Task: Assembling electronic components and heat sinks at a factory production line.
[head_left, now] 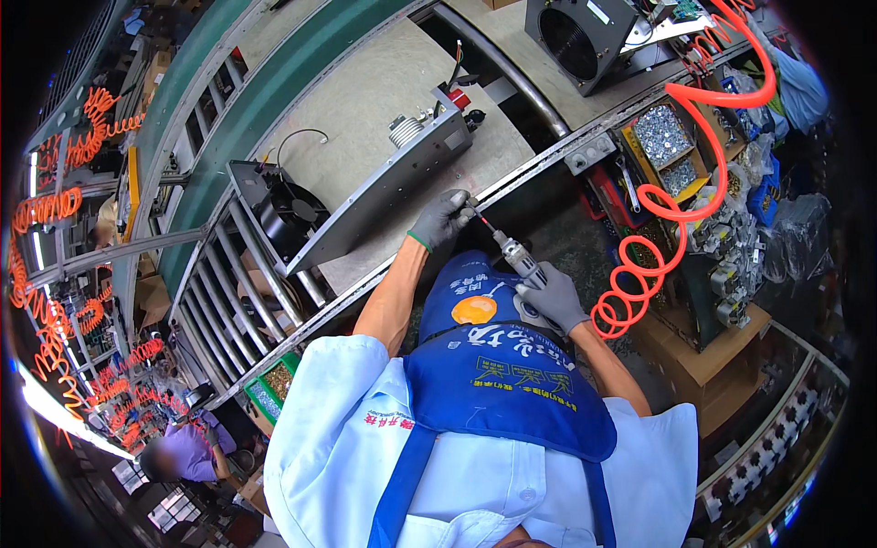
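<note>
My right hand (554,300), in a grey glove, grips a silver power screwdriver (517,255) whose bit points up and left. My left hand (440,222), gloved too, is closed with its fingertips pinched at the end of the bit; whatever small thing they may hold is hidden. Just beyond the left hand, a grey metal panel (384,187) stands on edge on a pale board (352,87). Attached to it are a black fan (294,215), a ribbed silver part (405,131) and a red part (459,98) with wires.
An orange coiled hose (650,271) hangs at my right. Boxes of small metal parts (661,135) stand beyond it. A dark housing with a round opening (577,41) sits at the far right. Conveyor rollers (239,290) run at left, near a green bin (271,391). A person in purple (203,449) is farther left.
</note>
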### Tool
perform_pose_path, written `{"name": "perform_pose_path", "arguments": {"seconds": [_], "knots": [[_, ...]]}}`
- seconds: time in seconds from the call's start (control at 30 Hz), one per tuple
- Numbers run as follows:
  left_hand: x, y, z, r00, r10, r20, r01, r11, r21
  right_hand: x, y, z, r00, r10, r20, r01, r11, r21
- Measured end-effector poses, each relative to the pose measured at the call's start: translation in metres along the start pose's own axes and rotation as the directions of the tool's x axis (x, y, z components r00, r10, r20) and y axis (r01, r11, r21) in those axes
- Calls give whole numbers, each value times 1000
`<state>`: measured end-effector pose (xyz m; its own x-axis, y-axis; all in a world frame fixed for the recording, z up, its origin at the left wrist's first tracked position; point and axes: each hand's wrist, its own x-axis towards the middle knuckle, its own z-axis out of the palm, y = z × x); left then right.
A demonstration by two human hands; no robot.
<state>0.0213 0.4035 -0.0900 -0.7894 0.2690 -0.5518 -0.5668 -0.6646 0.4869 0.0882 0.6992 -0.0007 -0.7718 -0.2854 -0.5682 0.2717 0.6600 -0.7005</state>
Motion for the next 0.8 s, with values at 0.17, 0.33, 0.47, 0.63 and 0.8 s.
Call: {"name": "perform_pose_path", "arguments": {"seconds": [0.17,0.33,0.47,0.63,0.8], "knots": [[8,-2,-4,997,-69,-17,71,982,177,6,-5,3,995,85,47,-89,991,97],[33,-18,-9,993,-27,-111,11,990,-139,16,-13,19,991,135,-12,-133,983,125],[46,-8,-13,978,-47,-203,9,983,-182,19,-20,20,989,148,-22,-146,986,77],[49,7,-11,992,-63,-106,61,998,-28,24,-32,20,987,155,-36,-154,987,37],[51,9,-8,991,-104,-82,96,990,-100,30,-31,23,983,177,-43,-174,982,69]]}}
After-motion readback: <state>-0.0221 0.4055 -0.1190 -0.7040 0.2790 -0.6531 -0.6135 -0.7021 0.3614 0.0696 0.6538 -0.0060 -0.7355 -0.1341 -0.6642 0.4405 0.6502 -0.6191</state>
